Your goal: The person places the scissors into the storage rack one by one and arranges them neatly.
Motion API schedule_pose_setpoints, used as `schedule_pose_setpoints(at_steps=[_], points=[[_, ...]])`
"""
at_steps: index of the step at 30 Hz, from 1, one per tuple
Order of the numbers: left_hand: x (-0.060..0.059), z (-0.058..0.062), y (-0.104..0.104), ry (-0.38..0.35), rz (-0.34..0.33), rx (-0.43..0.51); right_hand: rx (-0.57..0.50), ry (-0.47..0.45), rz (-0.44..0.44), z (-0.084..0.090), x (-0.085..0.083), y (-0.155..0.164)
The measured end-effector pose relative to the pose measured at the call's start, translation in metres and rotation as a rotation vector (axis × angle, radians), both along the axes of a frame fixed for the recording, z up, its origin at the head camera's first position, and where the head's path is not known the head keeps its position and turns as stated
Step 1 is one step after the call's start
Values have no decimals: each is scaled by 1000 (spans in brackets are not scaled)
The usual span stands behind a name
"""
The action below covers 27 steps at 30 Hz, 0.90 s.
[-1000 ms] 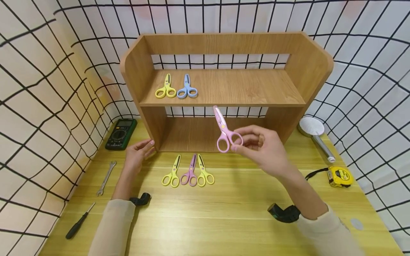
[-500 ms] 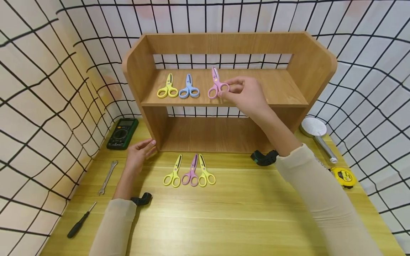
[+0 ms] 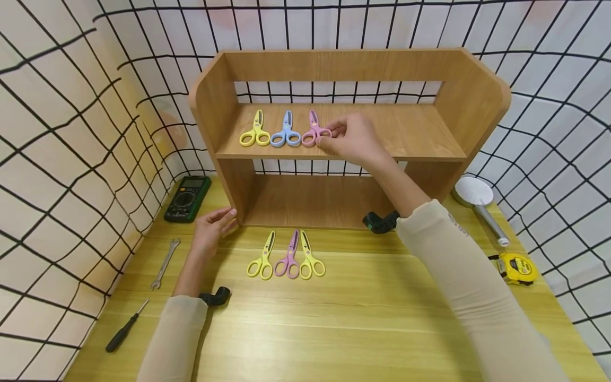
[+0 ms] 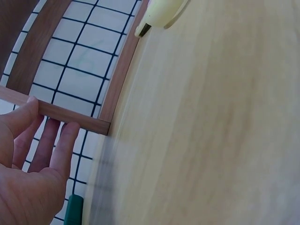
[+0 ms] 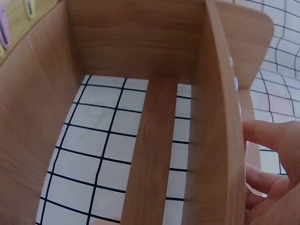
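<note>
Pinching the right loop of the pink plastic scissors (image 3: 313, 127): right hand (image 3: 355, 139), upper centre of head view, fingers curled, thumb and fingertips nearly together. Scissors on the upper board of the brown wooden shelf unit (image 3: 410, 127), blades toward the back, third in a row just right of blue scissors (image 3: 287, 130) and yellow scissors (image 3: 258, 129). Right wrist view mostly hides that grip behind the board edge. Left hand (image 3: 213, 228), left of centre, has thumb and fingers bent round the front edge of the unit's left side panel, small gap, panel between. Below the unit, on the pale wooden table (image 3: 343, 318) at centre: a purple pair (image 3: 290, 255) between two lime-yellow pairs (image 3: 264, 257). Left side of frame: green-black multimeter (image 3: 188, 199), steel wrench (image 3: 166, 263), black-handled screwdriver (image 3: 121, 334). Right edge: yellow tape measure (image 3: 517, 268).
</note>
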State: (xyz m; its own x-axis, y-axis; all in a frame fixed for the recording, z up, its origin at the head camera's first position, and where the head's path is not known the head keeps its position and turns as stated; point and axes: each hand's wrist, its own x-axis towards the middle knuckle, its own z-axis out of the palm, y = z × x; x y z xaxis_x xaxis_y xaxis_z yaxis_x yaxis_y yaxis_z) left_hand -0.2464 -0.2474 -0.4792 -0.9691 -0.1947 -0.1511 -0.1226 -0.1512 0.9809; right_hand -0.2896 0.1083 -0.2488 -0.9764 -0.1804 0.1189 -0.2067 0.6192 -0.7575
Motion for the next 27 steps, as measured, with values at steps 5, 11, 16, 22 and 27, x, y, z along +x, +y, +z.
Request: schedule_pose_setpoints(at_steps=[5, 11, 16, 22, 27], points=[[-1, -1, 1, -10, -1, -8, 38, 11, 16, -1, 2, 0], [1, 0, 1, -18, -7, -34, 38, 64, 35, -2, 15, 7], [0, 2, 2, -33, -15, -42, -16, 113, 32, -11, 45, 23], [0, 2, 1, -29, -19, -5, -66, 94, 49, -43, 88, 41], [2, 2, 1, -40, -33, -17, -53, 39, 100, -85, 114, 44]])
